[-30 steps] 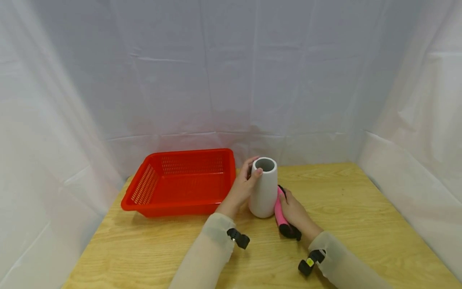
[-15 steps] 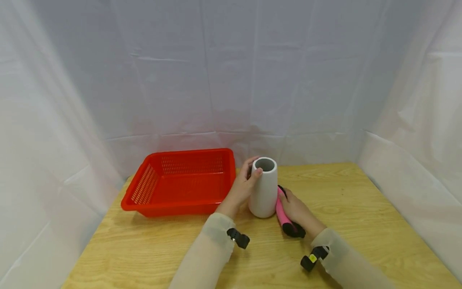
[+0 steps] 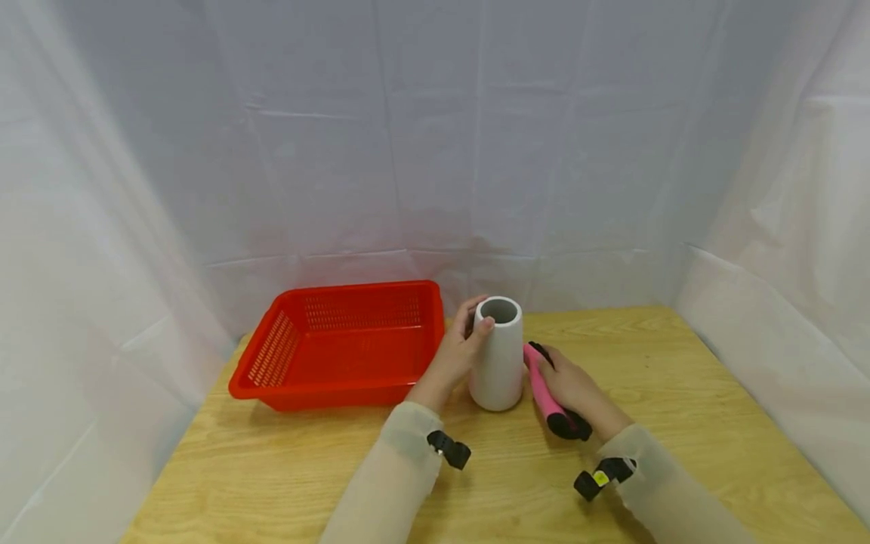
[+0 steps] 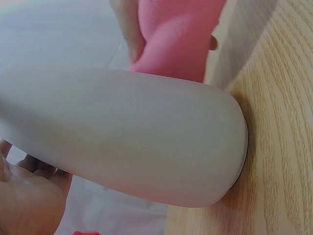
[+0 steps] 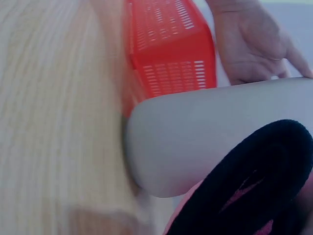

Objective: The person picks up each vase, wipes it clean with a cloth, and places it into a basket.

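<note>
While the left hand [image 3: 457,353] steadies the upright white vase [image 3: 497,353] near its rim beside the red basket [image 3: 340,344], the right hand [image 3: 574,389] wraps a pink-and-black handle [image 3: 544,389], probably a tool; inserting it would need lifting above the mouth.

head: high, looks down | wrists: close, share vase [image 3: 497,355]
</note>
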